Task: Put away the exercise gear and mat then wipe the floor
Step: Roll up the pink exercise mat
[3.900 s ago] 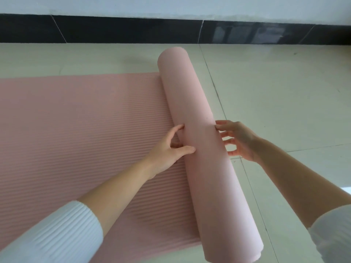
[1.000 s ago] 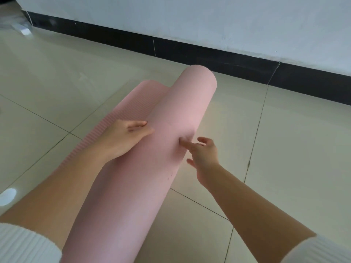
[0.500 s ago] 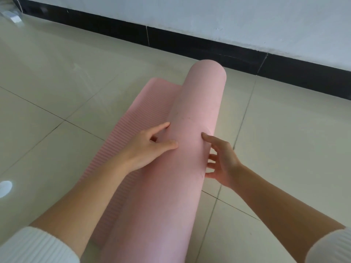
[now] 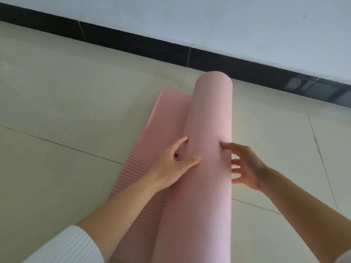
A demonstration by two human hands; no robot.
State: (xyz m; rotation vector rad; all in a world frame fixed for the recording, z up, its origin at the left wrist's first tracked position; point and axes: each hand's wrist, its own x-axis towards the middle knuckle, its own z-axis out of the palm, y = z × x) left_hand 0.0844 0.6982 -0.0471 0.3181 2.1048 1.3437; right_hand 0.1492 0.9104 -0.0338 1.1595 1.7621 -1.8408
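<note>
I see the pink mat (image 4: 207, 149) rolled into a thick tube on the tiled floor (image 4: 66, 114), its far end near the black baseboard (image 4: 133, 44). A narrow ribbed strip lies unrolled, flat, left of the roll. My left hand (image 4: 174, 168) rests spread against the roll's left side. My right hand (image 4: 245, 166) touches its right side, fingers spread.
</note>
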